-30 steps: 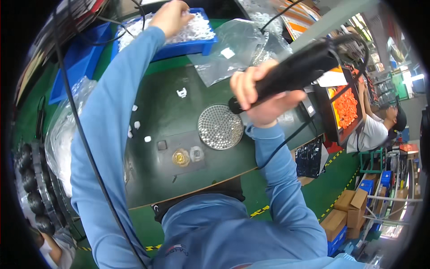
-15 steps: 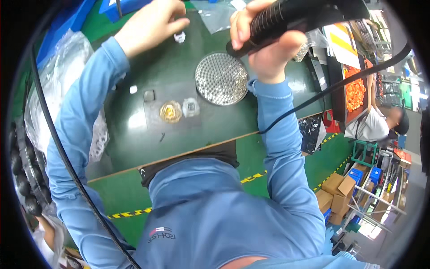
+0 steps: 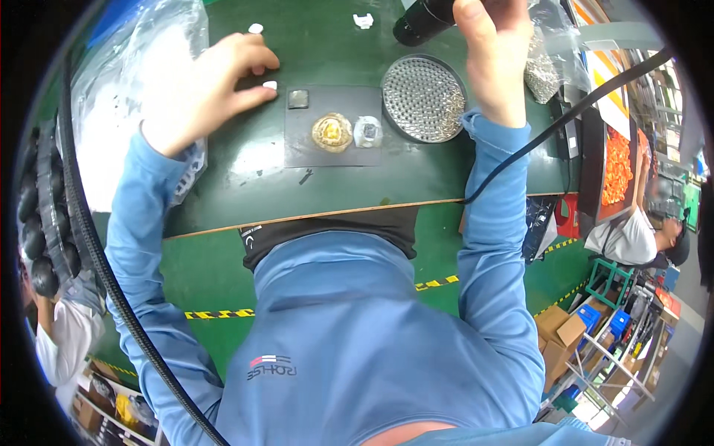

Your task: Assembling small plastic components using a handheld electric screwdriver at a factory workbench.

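My left hand is over the left of the green table, fingers curled and thumb apart. A small white plastic piece lies at its thumb tip; another white piece is just beyond the fingers. At the top edge, my right hand grips a black handheld tool with a cylindrical end; its kind is unclear. Below it sits a round metal tray with many dimples and small metal bits. Left of the tray, a dark mat carries a yellowish round piece, a clear piece and a grey square.
Clear plastic bags cover the table's left end. A bag of small metal parts stands right of my right hand. A white clip-shaped piece lies at the back. Black cables cross both sides. An orange-filled bin is beyond, near another person.
My view has shifted, so the table sits higher and further right. My left hand has come down beside the white pieces. The black tool, still in my right hand, now shows mostly its cylindrical end.
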### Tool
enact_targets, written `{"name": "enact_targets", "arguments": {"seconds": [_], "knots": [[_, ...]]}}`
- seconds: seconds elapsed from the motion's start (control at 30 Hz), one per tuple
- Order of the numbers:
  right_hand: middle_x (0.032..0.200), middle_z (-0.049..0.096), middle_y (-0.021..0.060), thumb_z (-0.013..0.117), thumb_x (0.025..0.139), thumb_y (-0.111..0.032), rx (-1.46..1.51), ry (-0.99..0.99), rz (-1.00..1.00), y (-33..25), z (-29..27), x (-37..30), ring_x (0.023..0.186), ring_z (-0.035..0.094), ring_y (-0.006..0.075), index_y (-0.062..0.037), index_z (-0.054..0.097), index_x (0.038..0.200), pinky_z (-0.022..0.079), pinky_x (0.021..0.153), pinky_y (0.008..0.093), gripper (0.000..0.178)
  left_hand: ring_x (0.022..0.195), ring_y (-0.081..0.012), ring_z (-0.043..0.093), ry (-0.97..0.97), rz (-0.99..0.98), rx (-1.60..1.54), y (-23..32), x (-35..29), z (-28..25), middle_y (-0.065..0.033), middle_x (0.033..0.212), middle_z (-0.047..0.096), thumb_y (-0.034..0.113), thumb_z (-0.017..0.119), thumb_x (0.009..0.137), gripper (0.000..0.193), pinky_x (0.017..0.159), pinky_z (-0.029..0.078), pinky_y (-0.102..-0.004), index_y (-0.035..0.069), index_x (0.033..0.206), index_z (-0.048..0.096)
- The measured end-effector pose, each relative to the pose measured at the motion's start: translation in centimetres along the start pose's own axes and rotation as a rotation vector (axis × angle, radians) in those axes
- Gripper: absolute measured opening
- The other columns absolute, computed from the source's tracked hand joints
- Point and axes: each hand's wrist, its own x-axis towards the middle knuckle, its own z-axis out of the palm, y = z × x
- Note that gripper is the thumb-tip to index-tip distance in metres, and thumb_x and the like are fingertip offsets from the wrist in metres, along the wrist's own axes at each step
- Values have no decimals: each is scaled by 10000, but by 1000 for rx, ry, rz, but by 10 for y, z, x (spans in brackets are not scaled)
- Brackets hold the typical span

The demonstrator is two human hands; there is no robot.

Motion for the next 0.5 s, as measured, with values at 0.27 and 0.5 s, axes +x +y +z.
{"name": "enact_targets", "arguments": {"seconds": [0.27,0.5], "knots": [[871,714,60,840,810,-82,-258,107,-110,-16,-12,-47,709,668,99,-17,734,1024,530,613,219,247,860,-89,556,217,-396,-609,44,2,4,-29,972,631,140,683,956,128,749,454,-248,15,980,675],[692,628,-5,901,717,-166,-377,-152,-204,-3,19,-58,551,560,86,-82,740,1098,465,500,227,422,765,-68,447,84,-446,-1514,85,25,25,4,899,572,232,626,1007,236,675,381,-235,1,1041,659]]}}
